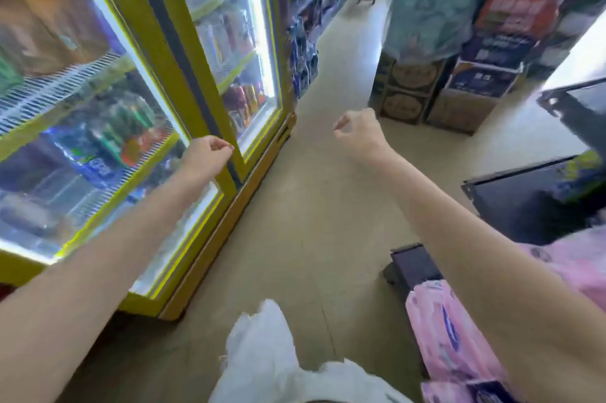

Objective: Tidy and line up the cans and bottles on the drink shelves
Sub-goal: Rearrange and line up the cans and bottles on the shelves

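**Both hands empty at the cooler doors**

The person is standing in a shop aisle beside a yellow-framed drinks cooler (183,51), its glass doors looking closed. The left hand (210,153) is hovering at the door frame with fingers curled in, holding nothing; whether it is touching the frame is unclear. The right hand (357,133) is hanging over the floor (328,205), likewise loosely fisted and empty. The bottles (244,100) and cans are sitting blurred on wire shelves (49,87) behind the glass. Judging by their look, they are probably chilled, possibly slick with condensation, rigid but easy to topple; gripping each around the mid-body seems safest.
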The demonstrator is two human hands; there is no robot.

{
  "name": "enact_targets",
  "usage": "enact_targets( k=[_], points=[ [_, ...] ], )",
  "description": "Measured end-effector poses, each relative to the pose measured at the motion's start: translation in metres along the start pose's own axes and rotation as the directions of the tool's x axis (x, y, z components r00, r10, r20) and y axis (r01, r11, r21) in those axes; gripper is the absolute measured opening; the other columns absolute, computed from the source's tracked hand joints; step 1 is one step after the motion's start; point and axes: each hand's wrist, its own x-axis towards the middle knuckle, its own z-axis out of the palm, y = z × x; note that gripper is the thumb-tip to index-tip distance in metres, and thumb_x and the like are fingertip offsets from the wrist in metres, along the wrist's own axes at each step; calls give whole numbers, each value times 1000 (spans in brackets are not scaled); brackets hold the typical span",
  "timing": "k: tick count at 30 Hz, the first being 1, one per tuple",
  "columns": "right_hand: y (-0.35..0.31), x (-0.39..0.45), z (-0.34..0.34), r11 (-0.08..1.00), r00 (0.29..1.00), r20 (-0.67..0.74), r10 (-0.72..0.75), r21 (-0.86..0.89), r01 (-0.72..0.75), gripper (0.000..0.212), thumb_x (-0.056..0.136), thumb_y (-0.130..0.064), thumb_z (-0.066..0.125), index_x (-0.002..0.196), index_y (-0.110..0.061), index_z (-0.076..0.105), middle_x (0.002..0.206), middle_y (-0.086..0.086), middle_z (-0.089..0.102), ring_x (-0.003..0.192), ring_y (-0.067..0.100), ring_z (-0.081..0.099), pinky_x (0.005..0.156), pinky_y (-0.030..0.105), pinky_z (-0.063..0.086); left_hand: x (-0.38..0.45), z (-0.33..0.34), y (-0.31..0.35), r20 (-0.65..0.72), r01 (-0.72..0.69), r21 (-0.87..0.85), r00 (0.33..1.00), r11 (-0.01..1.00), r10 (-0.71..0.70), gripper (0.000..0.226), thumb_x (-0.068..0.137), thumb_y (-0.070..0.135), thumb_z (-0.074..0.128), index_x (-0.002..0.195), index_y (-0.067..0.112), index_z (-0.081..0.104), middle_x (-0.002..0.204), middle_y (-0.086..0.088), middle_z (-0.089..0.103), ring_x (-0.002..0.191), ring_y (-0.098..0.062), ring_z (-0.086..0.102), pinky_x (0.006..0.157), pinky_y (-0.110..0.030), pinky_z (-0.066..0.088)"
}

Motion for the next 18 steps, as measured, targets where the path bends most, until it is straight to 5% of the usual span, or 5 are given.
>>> enact_targets(
  k=[4,7,11,14,18],
  points=[
    [58,111,-39,989,979,-150,137,-28,-142,23,86,-13,55,102,-5,68,116,19,59,113,36,50,100,39,39,137,49,61,169,-164,64,974,984,151,36,76,25,55,100,1,67,97,-23,64,85,-26,59,68,-32,44],
    [95,167,-94,917,844,-357,400,152,-370,22,89,-17,55,104,-6,67,117,15,60,114,32,52,99,33,41,221,99,124,302,-357,95,900,929,315,21,88,10,53,103,5,67,103,-15,65,100,-22,59,82,-30,44],
    [124,194,-154,865,609,-642,467,187,-466,21,91,-19,53,105,-8,63,128,14,44,119,29,43,99,32,38,293,175,229,478,-626,43,698,779,534,24,88,8,53,105,2,68,109,-14,67,105,-26,60,85,-25,42],
    [148,199,-190,839,500,-763,409,98,-536,22,90,-19,54,105,-6,65,131,14,40,123,31,37,100,30,30,316,242,302,608,-772,-65,472,633,638,21,88,7,52,101,4,69,107,-13,66,101,-24,62,76,-19,38],
    [200,207,-238,747,228,-911,344,118,-654,22,88,-22,58,99,-4,64,128,17,42,122,33,38,101,30,28,327,328,382,665,-849,-255,194,463,721,19,90,9,52,99,9,67,110,-6,51,95,-16,57,79,-14,36]
  ],
)
